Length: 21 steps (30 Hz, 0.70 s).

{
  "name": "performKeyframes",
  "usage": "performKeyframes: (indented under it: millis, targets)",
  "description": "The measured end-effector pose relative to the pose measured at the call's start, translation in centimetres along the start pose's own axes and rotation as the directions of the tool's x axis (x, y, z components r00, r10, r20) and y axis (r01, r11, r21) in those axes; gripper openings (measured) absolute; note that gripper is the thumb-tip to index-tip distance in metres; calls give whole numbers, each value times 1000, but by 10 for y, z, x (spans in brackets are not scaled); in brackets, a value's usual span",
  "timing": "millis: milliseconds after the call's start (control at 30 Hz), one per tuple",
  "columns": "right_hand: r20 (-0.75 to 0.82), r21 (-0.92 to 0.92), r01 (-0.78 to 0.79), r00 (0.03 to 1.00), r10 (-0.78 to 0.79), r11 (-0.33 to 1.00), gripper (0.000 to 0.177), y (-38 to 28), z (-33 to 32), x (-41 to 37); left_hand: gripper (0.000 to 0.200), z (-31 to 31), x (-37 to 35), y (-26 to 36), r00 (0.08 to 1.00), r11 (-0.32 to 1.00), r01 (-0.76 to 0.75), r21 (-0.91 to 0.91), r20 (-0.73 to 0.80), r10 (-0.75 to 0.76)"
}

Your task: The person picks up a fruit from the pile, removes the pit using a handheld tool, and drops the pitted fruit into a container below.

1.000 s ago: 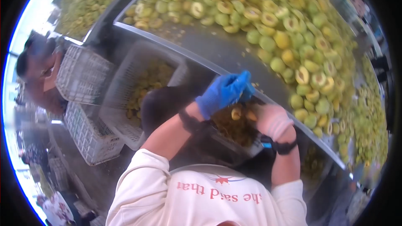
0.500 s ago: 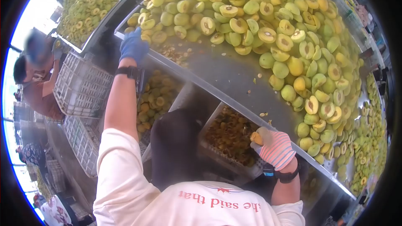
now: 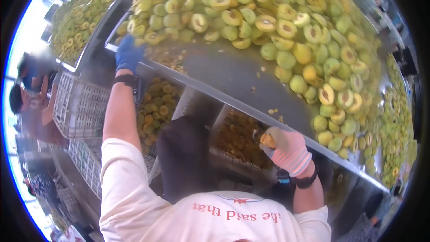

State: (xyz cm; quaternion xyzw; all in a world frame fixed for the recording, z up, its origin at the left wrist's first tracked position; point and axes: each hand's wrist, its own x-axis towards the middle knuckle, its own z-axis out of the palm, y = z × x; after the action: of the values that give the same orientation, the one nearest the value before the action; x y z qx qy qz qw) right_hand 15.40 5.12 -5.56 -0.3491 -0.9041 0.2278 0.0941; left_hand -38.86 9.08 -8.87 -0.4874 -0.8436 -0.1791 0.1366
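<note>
My left hand (image 3: pixel 129 54), in a blue glove, is at the metal table's (image 3: pixel 201 87) left corner, beside the halved green fruit (image 3: pixel 154 36). Blur hides its fingers and anything in them. My right hand (image 3: pixel 286 149), in a pink striped glove, is closed around a small tool (image 3: pixel 268 140) with a wooden-looking end and a dark curved tip, just off the table's front edge. Below that tip a crate (image 3: pixel 237 156) holds brown scraps. Many halved fruits (image 3: pixel 309 31), some with brown pits showing, are heaped over the back and right of the table.
Halved fruit (image 3: pixel 154 112) fills a container under the table's left side. White plastic crates (image 3: pixel 80 103) stand at the left, beside other people (image 3: pixel 36 103). Another fruit-covered table (image 3: pixel 85 24) is at the upper left. A dark-clad leg (image 3: pixel 186 161) is below the table edge.
The view has shifted, so the table and fruit appear further left. My right hand has turned slightly, and the tool's curved tip now shows. My left hand remains by the table corner.
</note>
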Motion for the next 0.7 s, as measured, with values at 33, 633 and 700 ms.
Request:
performKeyframes:
  millis: [33,633,700]
  targets:
    - [5,14,-8,1000,8,1000,24,0,-2,-5,43,-7,-6,10,996,990,81,-112,-33,-85]
    - [6,68,-42,999,42,997,24,-10,-18,-12,34,36,-22,85,686,913,-25,-407,657,312]
    - [41,76,-43,998,40,996,23,-10,-17,-9,35,30,-10,67,703,940,-112,-321,643,304]
